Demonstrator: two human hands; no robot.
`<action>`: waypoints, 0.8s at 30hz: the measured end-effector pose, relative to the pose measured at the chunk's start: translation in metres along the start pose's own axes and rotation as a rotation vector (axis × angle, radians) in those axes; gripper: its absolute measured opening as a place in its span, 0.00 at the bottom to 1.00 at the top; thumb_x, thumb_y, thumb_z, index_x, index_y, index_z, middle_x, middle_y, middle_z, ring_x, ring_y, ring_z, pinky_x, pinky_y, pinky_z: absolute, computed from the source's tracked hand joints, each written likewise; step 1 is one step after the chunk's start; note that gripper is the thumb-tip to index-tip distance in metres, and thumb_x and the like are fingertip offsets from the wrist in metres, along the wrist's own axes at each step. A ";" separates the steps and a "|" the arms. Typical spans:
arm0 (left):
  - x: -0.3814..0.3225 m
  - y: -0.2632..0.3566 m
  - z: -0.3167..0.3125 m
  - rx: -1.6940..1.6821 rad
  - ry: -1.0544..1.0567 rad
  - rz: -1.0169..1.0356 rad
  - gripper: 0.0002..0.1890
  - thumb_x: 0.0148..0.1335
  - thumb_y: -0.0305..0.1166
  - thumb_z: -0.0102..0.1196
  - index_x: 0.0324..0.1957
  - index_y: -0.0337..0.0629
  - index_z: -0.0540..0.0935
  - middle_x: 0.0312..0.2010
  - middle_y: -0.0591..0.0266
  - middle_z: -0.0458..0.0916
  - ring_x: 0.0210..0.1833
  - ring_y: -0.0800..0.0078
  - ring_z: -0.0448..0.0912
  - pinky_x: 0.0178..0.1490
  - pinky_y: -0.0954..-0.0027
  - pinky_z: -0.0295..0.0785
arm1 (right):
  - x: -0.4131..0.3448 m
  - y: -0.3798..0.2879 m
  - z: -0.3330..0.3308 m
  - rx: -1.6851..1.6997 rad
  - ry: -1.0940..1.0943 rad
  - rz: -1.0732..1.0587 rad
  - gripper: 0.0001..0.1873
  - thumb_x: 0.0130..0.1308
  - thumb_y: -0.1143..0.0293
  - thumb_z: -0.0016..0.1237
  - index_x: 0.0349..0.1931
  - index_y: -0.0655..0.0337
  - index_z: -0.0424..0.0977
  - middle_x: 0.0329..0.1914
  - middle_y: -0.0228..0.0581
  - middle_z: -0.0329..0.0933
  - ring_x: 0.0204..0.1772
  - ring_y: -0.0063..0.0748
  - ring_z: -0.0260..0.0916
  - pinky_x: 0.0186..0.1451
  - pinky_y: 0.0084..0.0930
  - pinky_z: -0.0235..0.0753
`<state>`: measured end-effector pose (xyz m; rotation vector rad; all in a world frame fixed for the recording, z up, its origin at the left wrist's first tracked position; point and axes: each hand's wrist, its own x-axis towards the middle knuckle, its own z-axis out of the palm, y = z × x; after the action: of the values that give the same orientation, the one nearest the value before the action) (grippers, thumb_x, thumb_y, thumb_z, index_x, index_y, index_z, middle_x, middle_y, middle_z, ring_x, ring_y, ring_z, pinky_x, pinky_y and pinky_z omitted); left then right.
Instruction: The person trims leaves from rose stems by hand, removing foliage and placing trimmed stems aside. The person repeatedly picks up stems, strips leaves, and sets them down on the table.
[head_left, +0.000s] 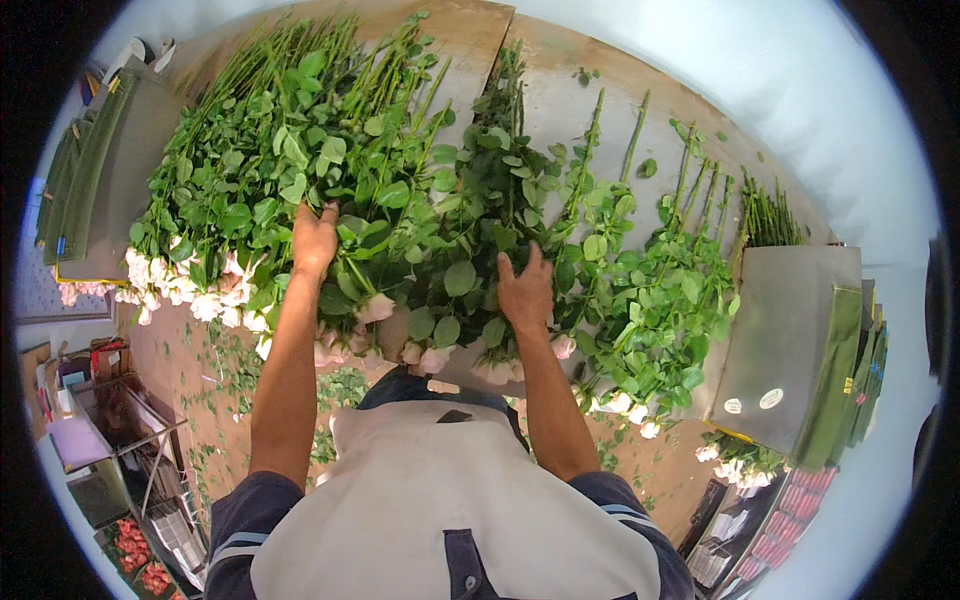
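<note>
Long-stemmed pale pink roses lie across the table before me, blooms towards my body and cut stems pointing away. My left hand (313, 238) reaches into the thick leaves of the large left pile (240, 165); its fingertips are partly hidden, so a grip on a stem cannot be made out. Close by that hand, a single pink rose (375, 308) hangs over the nearer leaves. My right hand (527, 291) rests at the darker middle bunch (504, 161), thumb and fingers apart among the leaves. Right of it lie looser rose stems (581, 161) with paler blooms.
Upright grey panels flank the flowers, one left (127, 172) and one right (787, 337), with green sheets (829, 375) clipped alongside. White roses (739, 471) protrude below the right panel. Fallen leaves (221, 360) litter the floor. A metal rack (142, 442) stands lower left.
</note>
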<state>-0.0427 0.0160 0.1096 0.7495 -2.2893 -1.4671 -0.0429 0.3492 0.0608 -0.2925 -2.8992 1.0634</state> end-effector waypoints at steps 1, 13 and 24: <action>-0.004 0.001 0.002 -0.074 -0.008 -0.019 0.19 0.66 0.30 0.54 0.56 0.31 0.72 0.50 0.51 0.81 0.52 0.62 0.76 0.59 0.65 0.67 | -0.004 -0.008 -0.008 -0.125 0.103 -0.105 0.26 0.68 0.58 0.50 0.61 0.64 0.67 0.52 0.54 0.72 0.48 0.57 0.71 0.56 0.46 0.71; -0.023 0.044 -0.040 -0.206 -0.233 -0.141 0.14 0.68 0.28 0.51 0.53 0.35 0.76 0.49 0.58 0.82 0.51 0.73 0.76 0.60 0.72 0.65 | -0.007 -0.047 -0.004 -0.281 -0.356 -0.292 0.18 0.68 0.61 0.48 0.52 0.64 0.73 0.41 0.53 0.79 0.43 0.57 0.77 0.44 0.48 0.76; -0.033 0.064 -0.068 -0.268 -0.363 -0.183 0.08 0.69 0.30 0.50 0.47 0.39 0.74 0.49 0.58 0.84 0.51 0.76 0.75 0.60 0.74 0.65 | -0.025 -0.115 0.156 0.710 -0.804 0.309 0.30 0.68 0.55 0.52 0.58 0.72 0.63 0.44 0.56 0.76 0.33 0.45 0.77 0.39 0.43 0.74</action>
<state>0.0040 0.0063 0.1966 0.6706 -2.2451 -2.0944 -0.0531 0.1595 0.0163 -0.3301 -2.7832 2.6741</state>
